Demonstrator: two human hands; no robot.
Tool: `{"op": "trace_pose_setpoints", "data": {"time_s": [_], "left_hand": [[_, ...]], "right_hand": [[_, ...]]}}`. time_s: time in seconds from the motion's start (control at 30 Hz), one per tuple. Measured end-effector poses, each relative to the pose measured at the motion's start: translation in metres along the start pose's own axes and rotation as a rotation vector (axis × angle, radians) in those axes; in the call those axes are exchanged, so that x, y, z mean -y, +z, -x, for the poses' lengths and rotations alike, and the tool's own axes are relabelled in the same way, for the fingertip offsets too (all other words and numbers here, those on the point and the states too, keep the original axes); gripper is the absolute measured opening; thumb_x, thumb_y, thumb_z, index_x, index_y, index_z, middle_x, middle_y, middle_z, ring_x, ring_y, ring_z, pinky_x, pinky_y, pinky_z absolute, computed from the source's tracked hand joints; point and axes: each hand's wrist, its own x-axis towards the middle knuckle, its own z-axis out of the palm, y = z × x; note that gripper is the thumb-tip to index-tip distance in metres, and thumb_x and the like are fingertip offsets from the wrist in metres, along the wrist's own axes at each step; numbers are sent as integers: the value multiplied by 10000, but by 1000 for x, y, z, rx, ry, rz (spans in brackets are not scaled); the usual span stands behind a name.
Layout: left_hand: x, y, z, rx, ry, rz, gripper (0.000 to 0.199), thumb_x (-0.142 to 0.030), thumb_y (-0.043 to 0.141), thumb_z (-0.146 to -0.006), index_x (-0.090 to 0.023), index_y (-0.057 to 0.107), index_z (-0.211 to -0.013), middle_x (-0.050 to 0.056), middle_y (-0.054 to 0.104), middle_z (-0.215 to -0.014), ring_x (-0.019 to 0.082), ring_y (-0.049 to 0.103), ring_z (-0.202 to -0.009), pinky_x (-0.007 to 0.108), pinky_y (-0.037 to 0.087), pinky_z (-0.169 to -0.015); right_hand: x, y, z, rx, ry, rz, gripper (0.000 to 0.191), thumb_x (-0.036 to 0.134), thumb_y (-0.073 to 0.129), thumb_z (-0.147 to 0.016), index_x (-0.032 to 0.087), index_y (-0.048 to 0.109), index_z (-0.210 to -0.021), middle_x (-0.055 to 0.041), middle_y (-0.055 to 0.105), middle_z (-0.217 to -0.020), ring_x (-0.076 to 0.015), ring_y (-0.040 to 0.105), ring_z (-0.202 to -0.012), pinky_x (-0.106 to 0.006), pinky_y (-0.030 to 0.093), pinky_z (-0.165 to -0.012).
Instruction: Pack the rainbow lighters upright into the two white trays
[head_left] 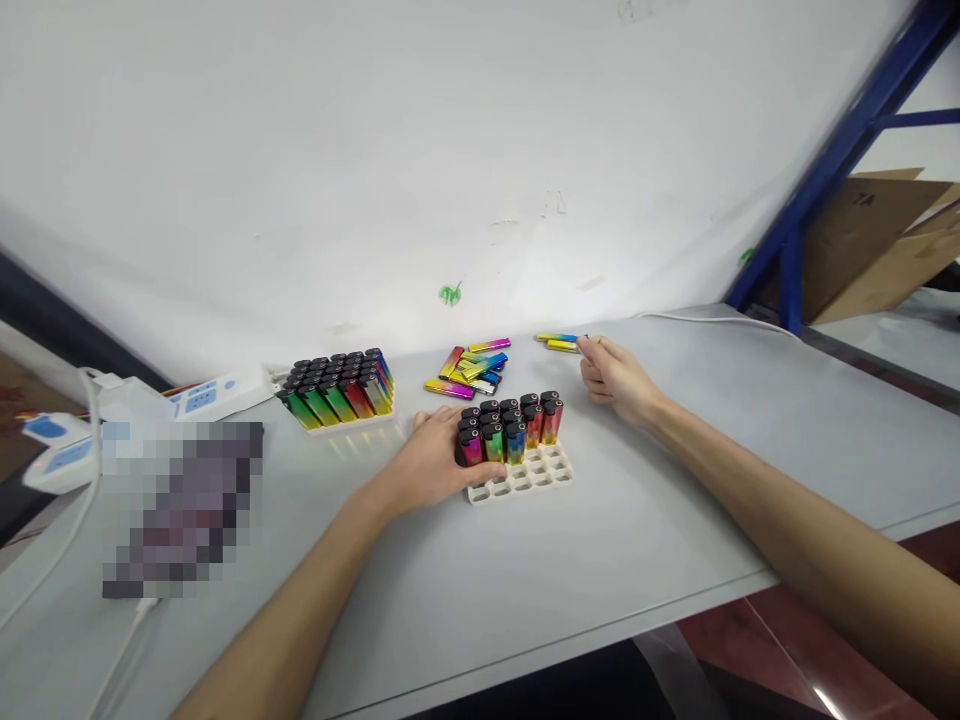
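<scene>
**While the left hand (429,452) braces a part-filled white plastic rack (523,492), the right hand (616,380) is at two loose lighters**

Loose pair: one blue-and-yellow metallic lighter (553,337), one plain yellow metallic lighter (560,346); flat on the grey table (675,520) near the white wall (375,180), side by side, long axes running left to right, right-hand ends meeting the right fingertips. Nearer hand: the right.

Right hand: fingers curled, thumb and forefinger close together at those ends; whether they pinch a lighter, cannot tell.

Left hand: closed around the rack's left end, thumb across its near side, fingers behind.

Rack: nearer the person than the pair and to its left; black-topped, multicoloured lighters (516,442) upright in the far rows, bare slots along the near edge.

Also present: a jumbled heap of metallic lighters (486,366), beyond the rack and left of the pair; a second white rack (352,426) of upright lighters, further left; a white power strip (206,398) beside it.
</scene>
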Motion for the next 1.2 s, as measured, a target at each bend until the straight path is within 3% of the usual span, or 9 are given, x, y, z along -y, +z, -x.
{"op": "trace_pose_setpoints", "data": {"time_s": [0.13, 0.27, 0.47, 0.7, 0.93, 1.1, 1.2], "left_hand": [[0, 0, 0, 3, -3, 8, 440, -589, 699, -752, -263, 678, -1048, 25, 673, -1013, 280, 582, -1000, 419, 440, -939], [-2, -1, 1, -7, -3, 1, 410, -571, 698, -756, -272, 679, -1036, 15, 674, -980, 276, 588, -985, 415, 442, -945], [-1, 1, 1, -18, -11, -1, 419, -584, 695, -751, -266, 681, -1023, 18, 670, -947, 271, 593, -965, 412, 454, -938], [-3, -1, 1, 0, -8, -11, 442, -592, 679, -767, -267, 675, -1068, 21, 675, -985, 274, 587, -981, 421, 456, -949], [-2, 0, 0, 1, -2, 2, 450, -598, 684, -761, -263, 676, -1061, 27, 675, -988, 270, 585, -981, 428, 454, -955], [-3, 0, 2, -15, -12, 11, 433, -584, 696, -754, -262, 680, -1043, 26, 679, -972, 272, 592, -975, 417, 460, -943], [-4, -1, 2, -17, -9, 6, 413, -560, 699, -761, -264, 678, -1049, 22, 682, -972, 272, 593, -978, 421, 451, -958]], "right_hand": [[0, -2, -2, -49, 69, 21, 579, 714, 447, -866, 210, 389, -586, 96, 155, -504, -61, 108, -425, -227, 99, -395], [2, -3, -3, -74, 80, 14, 550, 582, 423, -906, 215, 312, -512, 82, 154, -482, -62, 108, -408, -240, 99, -393], [5, -1, -2, -70, 93, -37, 486, 462, 380, -917, 218, 318, -501, 80, 152, -467, -70, 85, -403, -245, 92, -386], [4, 2, 2, -49, 84, -32, 564, 623, 425, -895, 216, 316, -520, 86, 158, -481, -63, 110, -404, -237, 102, -391], [7, 3, 2, -45, 111, -36, 472, 498, 397, -900, 227, 301, -526, 83, 154, -468, -69, 93, -398, -239, 99, -384], [6, 5, 4, -51, 115, -3, 470, 535, 413, -890, 234, 291, -550, 84, 151, -466, -73, 93, -400, -242, 101, -386], [4, 5, 4, -46, 67, 18, 497, 599, 411, -897, 226, 374, -571, 79, 176, -480, -82, 127, -408, -248, 138, -386]]}}
